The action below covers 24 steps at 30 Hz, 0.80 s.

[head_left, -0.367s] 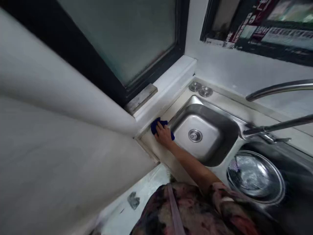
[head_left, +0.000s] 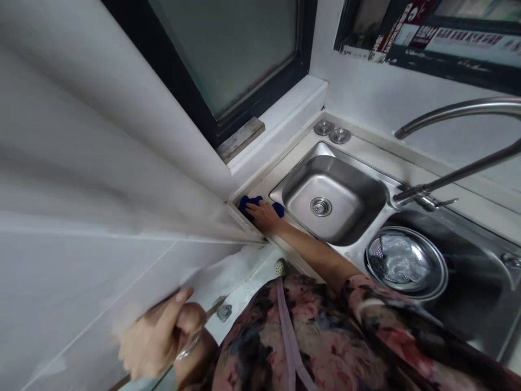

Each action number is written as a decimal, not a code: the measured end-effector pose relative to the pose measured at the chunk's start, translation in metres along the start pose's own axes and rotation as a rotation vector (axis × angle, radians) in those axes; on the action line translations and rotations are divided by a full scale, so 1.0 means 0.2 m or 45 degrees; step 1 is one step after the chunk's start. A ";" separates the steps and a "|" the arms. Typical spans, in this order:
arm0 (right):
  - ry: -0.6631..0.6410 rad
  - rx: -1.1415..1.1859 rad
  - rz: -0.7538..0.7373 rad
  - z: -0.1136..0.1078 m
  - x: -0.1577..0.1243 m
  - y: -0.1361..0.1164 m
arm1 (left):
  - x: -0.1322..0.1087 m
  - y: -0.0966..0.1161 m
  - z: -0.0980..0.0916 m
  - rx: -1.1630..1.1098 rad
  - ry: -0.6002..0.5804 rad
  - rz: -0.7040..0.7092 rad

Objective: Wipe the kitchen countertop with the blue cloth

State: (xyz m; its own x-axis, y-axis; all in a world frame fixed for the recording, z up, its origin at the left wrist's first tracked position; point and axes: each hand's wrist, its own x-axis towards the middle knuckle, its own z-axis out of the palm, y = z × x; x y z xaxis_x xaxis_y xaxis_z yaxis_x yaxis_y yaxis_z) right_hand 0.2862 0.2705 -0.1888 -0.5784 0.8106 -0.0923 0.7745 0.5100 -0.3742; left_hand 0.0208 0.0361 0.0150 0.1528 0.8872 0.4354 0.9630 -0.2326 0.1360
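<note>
My right hand point(head_left: 264, 215) presses a dark blue cloth point(head_left: 249, 204) flat onto the pale countertop point(head_left: 260, 187), in the corner left of the sink. Its fingers lie over the cloth, which bunches out on both sides of the palm. The steel sink basin point(head_left: 345, 190) is just right of that hand, with a round drain strainer point(head_left: 321, 206) in its floor. My left hand point(head_left: 157, 336), wearing a silver bracelet point(head_left: 189, 346), is raised at the lower left beside the wall. Motion smears its fingers, and whether it holds anything does not show.
A curved faucet point(head_left: 456, 176) rises behind the basins. Inside the right basin sits a metal bowl point(head_left: 437, 271) with a colander. Two round metal strainers point(head_left: 331, 131) lie at the back corner. On the window ledge rests a flat slab point(head_left: 241, 140). The wall point(head_left: 122, 260) borders the left.
My right hand and the cloth have slid left and toward me, into the counter's corner. My left hand has come into view at the lower left. The camera view has shifted slightly.
</note>
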 end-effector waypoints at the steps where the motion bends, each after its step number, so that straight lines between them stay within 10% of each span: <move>1: -0.020 0.006 0.001 0.00 -0.06 0.01 | 0.01 0.03 0.02 -0.023 0.002 0.009; 5: -0.042 0.039 -0.017 0.01 -0.38 0.05 | 0.08 0.24 0.23 -0.195 0.016 0.132; 11: 0.025 0.091 0.039 0.12 -0.87 0.00 | 0.34 0.60 0.78 -0.487 -0.135 0.445; 17: 0.091 0.171 0.131 0.21 -1.26 -0.05 | 0.46 0.72 1.30 -0.631 -0.669 0.005; 24: 0.261 0.241 0.388 0.24 -1.97 0.03 | 0.41 0.76 1.60 -0.620 -0.597 -0.330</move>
State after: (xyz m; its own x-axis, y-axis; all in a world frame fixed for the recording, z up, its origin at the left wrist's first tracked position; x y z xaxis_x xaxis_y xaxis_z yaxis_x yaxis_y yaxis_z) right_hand 0.5063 -0.0602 -0.1980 -0.2520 0.9666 -0.0467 0.8308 0.1913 -0.5227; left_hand 0.2512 0.2005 -0.2138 0.1175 0.9901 -0.0774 0.7898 -0.0459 0.6117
